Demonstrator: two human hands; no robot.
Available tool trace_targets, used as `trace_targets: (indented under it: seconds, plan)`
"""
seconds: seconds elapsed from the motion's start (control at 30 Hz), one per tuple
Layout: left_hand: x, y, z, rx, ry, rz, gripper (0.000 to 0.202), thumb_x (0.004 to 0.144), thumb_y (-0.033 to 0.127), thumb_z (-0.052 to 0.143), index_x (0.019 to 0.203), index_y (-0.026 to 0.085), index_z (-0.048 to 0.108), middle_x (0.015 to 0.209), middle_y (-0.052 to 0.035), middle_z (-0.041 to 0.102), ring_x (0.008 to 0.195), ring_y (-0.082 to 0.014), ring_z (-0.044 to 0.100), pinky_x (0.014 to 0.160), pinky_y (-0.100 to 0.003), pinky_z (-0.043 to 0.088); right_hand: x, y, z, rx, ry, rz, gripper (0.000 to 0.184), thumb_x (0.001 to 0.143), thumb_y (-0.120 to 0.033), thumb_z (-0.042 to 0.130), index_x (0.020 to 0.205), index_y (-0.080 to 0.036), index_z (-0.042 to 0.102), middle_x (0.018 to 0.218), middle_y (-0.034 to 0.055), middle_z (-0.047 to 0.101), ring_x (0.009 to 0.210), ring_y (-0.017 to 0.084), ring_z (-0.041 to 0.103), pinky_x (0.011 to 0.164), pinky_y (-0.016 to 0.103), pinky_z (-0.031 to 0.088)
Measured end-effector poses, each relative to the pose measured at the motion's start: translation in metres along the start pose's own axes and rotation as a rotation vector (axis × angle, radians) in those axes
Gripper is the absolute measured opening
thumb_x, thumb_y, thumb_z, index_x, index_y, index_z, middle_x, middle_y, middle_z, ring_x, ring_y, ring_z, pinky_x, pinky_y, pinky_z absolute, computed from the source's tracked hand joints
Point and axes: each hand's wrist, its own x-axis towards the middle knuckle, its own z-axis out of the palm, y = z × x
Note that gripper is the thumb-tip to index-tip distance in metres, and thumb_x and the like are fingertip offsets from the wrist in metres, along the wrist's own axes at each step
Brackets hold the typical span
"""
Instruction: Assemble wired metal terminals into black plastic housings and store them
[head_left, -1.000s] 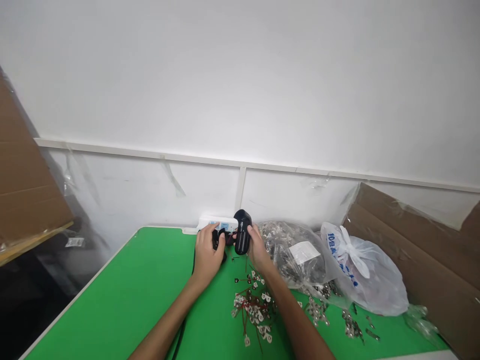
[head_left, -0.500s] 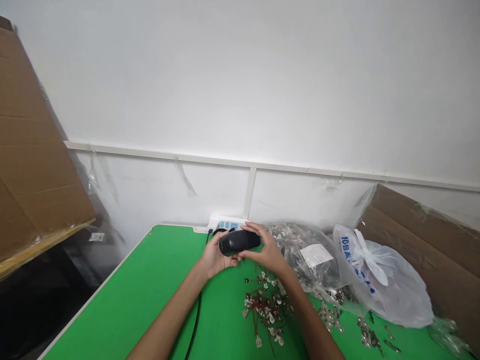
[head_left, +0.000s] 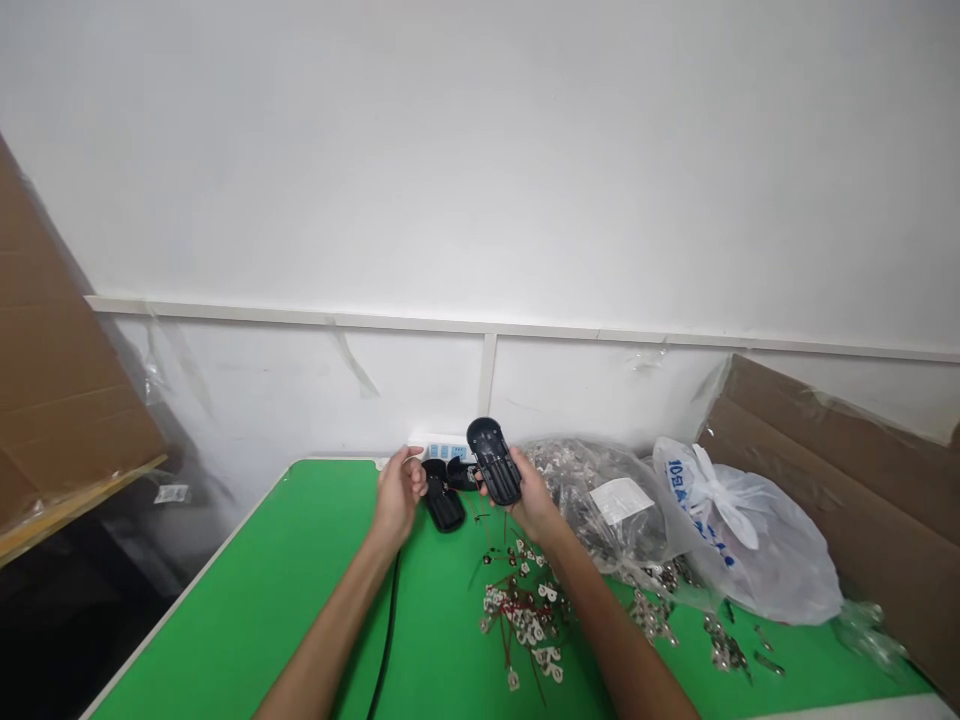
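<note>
- The left hand [head_left: 397, 492] is raised just above the surface, loosely curled and partly open, with nothing visible in its grip.
- The right hand [head_left: 527, 505] is closed around the lower end of a black ribbed plastic casing half [head_left: 493, 462], which stands tilted with its grooved inner face toward the camera.
- A black cable [head_left: 388, 640] runs across the surface beneath the left forearm and up toward the left hand.
- A second black casing piece [head_left: 444, 510] lies on the surface just beside the left hand, and a smaller black piece [head_left: 461, 475] sits behind it, between the hands.
- A tangle of metal terminals with thin red wires [head_left: 526, 615] lies on the green surface [head_left: 247, 610] below the right hand.
- Loose metal terminals [head_left: 651, 617] are scattered farther right, with more [head_left: 724, 645] near the surface's right side.
- A clear plastic bag of metal parts [head_left: 592, 495] sits beyond the right hand, with a white label [head_left: 621, 501] on it; no writing can be read on the label.
- A white plastic bag [head_left: 750, 545] stands beside it, printed in blue with "10" [head_left: 677, 472] and further characters too unclear to read.
- A white power strip [head_left: 444, 449] with blue markings sits at the surface's far edge against the white wall [head_left: 480, 170].
- Large cardboard sheets [head_left: 817, 440] lean at the right, and another [head_left: 52, 370] stands at the left.
</note>
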Motion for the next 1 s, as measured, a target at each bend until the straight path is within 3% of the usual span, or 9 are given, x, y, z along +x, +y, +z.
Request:
trace_targets:
  seconds: [0.1, 0.23, 0.37, 0.47, 0.53, 0.67, 0.8, 0.9, 1.0]
  plan:
    - [-0.002, -0.016, 0.001, 0.435, 0.122, 0.318, 0.034, 0.088, 0.045, 0.069, 0.108, 0.019, 0.061, 0.074, 0.0014, 0.062, 0.057, -0.0128, 0.055, 0.052, -0.023, 0.045, -0.003, 0.004, 0.006, 0.078, -0.034, 0.053, 0.049, 0.1, -0.06, 0.053, 0.095, -0.015, 0.07, 0.077, 0.0089, 0.076, 0.06, 0.017, 0.07, 0.052, 0.025, 0.054]
    - [-0.01, -0.031, -0.004, 0.981, -0.107, 0.776, 0.04, 0.096, 0.035, 0.061, 0.132, 0.02, 0.053, 0.12, -0.0131, 0.067, 0.104, -0.0246, 0.068, 0.088, -0.041, 0.057, -0.005, 0.011, 0.011, 0.102, -0.04, 0.07, 0.048, 0.101, -0.059, 0.051, 0.099, -0.015, 0.071, 0.083, 0.0103, 0.077, 0.065, 0.02, 0.074, 0.056, 0.029, 0.059]
    - [-0.016, -0.04, -0.007, 1.128, -0.221, 1.124, 0.037, 0.093, 0.028, 0.064, 0.126, 0.02, 0.052, 0.127, -0.0167, 0.063, 0.122, -0.0286, 0.062, 0.102, -0.048, 0.053, -0.005, 0.012, 0.012, 0.126, -0.046, 0.084, 0.048, 0.102, -0.056, 0.05, 0.102, -0.013, 0.071, 0.09, 0.0131, 0.078, 0.076, 0.023, 0.076, 0.067, 0.033, 0.063]
    - [-0.021, -0.037, -0.003, 1.176, -0.246, 1.086, 0.022, 0.09, 0.032, 0.064, 0.107, 0.02, 0.056, 0.107, -0.013, 0.066, 0.105, -0.0276, 0.064, 0.09, -0.044, 0.054, -0.006, 0.009, 0.011, 0.152, -0.017, 0.073, 0.044, 0.103, -0.052, 0.05, 0.105, -0.012, 0.07, 0.092, 0.0134, 0.078, 0.078, 0.022, 0.076, 0.071, 0.033, 0.064]
    - [-0.025, -0.031, 0.002, 1.244, -0.428, 0.962, 0.016, 0.091, 0.038, 0.063, 0.091, 0.022, 0.059, 0.091, -0.0097, 0.066, 0.09, -0.0261, 0.062, 0.082, -0.041, 0.051, -0.007, 0.006, 0.011, 0.165, 0.017, 0.055, 0.041, 0.104, -0.049, 0.05, 0.106, -0.013, 0.068, 0.093, 0.0126, 0.078, 0.077, 0.02, 0.076, 0.069, 0.032, 0.064]
    - [-0.036, -0.027, 0.01, 1.113, -0.628, 0.705, 0.048, 0.094, 0.065, 0.054, 0.069, 0.024, 0.059, 0.072, -0.0075, 0.06, 0.073, -0.024, 0.057, 0.073, -0.038, 0.046, -0.007, 0.004, 0.01, 0.129, 0.061, 0.051, 0.038, 0.104, -0.051, 0.052, 0.107, -0.015, 0.066, 0.087, 0.0094, 0.078, 0.068, 0.018, 0.073, 0.062, 0.03, 0.062]
    - [-0.048, -0.043, 0.021, 0.726, -0.336, 0.539, 0.073, 0.099, 0.077, 0.024, 0.07, 0.023, 0.063, 0.07, -0.0072, 0.06, 0.064, -0.0205, 0.054, 0.066, -0.035, 0.045, -0.007, 0.003, 0.01, 0.101, 0.063, 0.066, 0.043, 0.104, -0.054, 0.051, 0.102, -0.014, 0.068, 0.086, 0.01, 0.077, 0.065, 0.016, 0.072, 0.055, 0.025, 0.058]
    - [-0.049, -0.053, 0.026, 0.551, -0.106, 0.489, 0.072, 0.101, 0.075, 0.022, 0.1, 0.02, 0.069, 0.08, -0.0063, 0.065, 0.061, -0.0174, 0.053, 0.063, -0.032, 0.046, -0.007, 0.003, 0.009, 0.091, 0.085, 0.036, 0.04, 0.103, -0.053, 0.053, 0.104, -0.016, 0.066, 0.086, 0.0086, 0.078, 0.062, 0.016, 0.071, 0.054, 0.024, 0.056]
    - [-0.042, -0.053, 0.021, 0.674, -0.161, 0.576, 0.053, 0.108, 0.056, 0.032, 0.14, 0.02, 0.056, 0.122, -0.0127, 0.07, 0.079, -0.0179, 0.065, 0.076, -0.035, 0.055, -0.006, 0.004, 0.008, 0.073, 0.081, 0.037, 0.036, 0.103, -0.051, 0.054, 0.107, -0.018, 0.065, 0.082, 0.0062, 0.077, 0.06, 0.016, 0.07, 0.054, 0.025, 0.056]
